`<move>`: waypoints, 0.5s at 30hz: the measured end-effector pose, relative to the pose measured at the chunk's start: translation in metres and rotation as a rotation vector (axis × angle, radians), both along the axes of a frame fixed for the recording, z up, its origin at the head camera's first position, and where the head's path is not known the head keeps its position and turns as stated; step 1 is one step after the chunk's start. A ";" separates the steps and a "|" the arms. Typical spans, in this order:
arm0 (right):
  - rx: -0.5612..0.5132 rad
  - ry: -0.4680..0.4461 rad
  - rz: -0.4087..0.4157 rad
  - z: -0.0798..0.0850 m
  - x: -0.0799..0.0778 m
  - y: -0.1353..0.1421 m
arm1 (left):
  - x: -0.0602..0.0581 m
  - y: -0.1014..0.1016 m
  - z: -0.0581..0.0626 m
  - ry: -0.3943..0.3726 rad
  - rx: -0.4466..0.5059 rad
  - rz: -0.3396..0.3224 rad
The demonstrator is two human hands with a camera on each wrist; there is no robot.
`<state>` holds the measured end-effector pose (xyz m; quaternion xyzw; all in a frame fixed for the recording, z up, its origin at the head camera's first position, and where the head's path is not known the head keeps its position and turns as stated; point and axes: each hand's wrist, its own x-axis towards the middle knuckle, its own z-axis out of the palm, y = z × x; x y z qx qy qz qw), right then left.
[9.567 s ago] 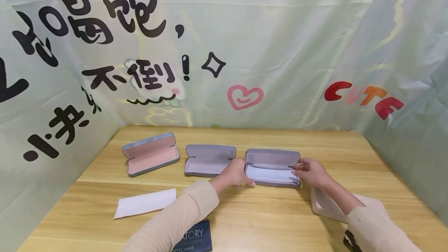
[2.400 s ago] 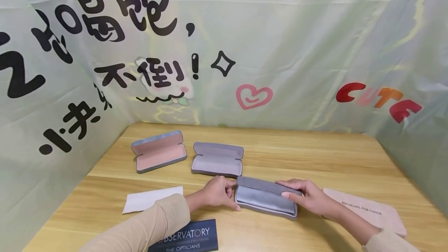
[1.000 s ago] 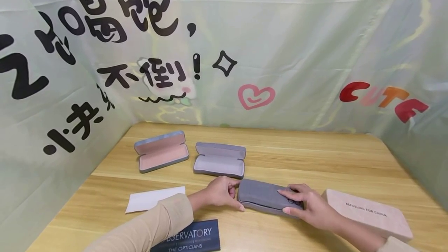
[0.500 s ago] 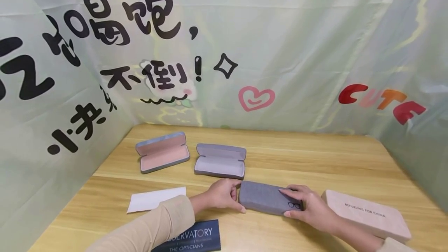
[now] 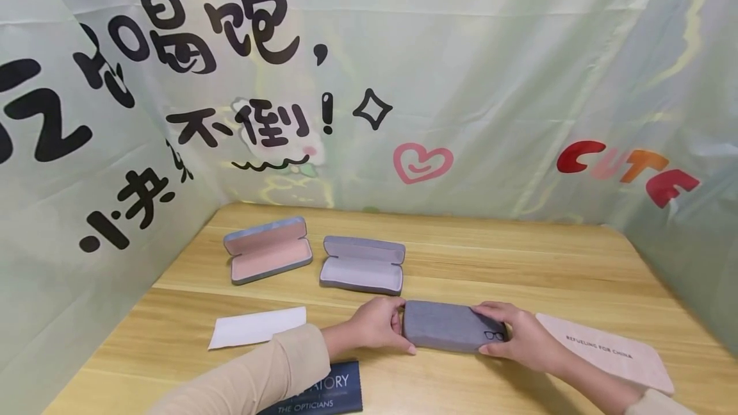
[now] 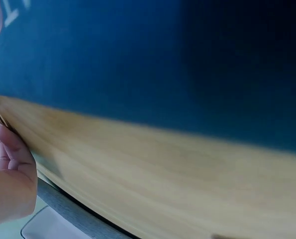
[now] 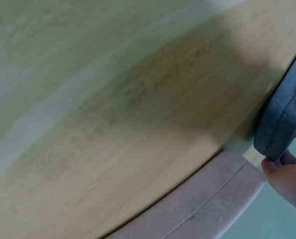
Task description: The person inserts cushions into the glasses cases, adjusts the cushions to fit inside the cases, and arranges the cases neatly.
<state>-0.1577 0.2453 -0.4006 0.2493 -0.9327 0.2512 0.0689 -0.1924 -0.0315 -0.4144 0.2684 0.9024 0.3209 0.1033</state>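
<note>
A closed grey glasses case (image 5: 441, 328), printed with small black glasses at its right end, lies between both hands. My left hand (image 5: 375, 325) grips its left end, the thumb near the front corner and the index finger at the back. My right hand (image 5: 524, 341) holds the opposite end between thumb and fingers. In the right wrist view, the case (image 7: 284, 114) shows its lid seam closed, with the right hand (image 7: 289, 179) at its end. The left wrist view shows the left hand (image 6: 13, 169) with bent fingers.
Behind stand an open case with pink lining (image 5: 271, 258) and an open grey-lavender case (image 5: 363, 271). A white cloth (image 5: 256, 326) lies left; a dark blue printed cloth (image 5: 340, 389) is partly under the left forearm. A closed pink case (image 5: 605, 348) sits beside the right forearm.
The grey case, earlier open with a folded cloth inside, came forward and had its lid closed. Over the last half second it has turned straighter and shifted slightly right with both hands.
</note>
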 end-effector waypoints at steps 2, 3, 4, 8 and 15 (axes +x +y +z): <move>0.008 0.001 0.006 0.001 -0.001 0.002 | 0.000 0.002 0.001 0.001 0.002 0.002; 0.012 -0.004 0.010 0.002 -0.001 0.003 | 0.000 0.003 0.001 0.002 0.002 0.003; 0.011 -0.014 0.013 0.002 -0.001 0.004 | 0.001 0.004 0.001 0.003 0.001 0.005; 0.008 -0.065 0.018 0.004 -0.003 0.008 | 0.002 0.007 0.003 0.019 -0.008 0.013; 0.003 -0.071 0.017 0.004 -0.004 0.011 | 0.003 0.009 0.002 0.038 -0.015 0.030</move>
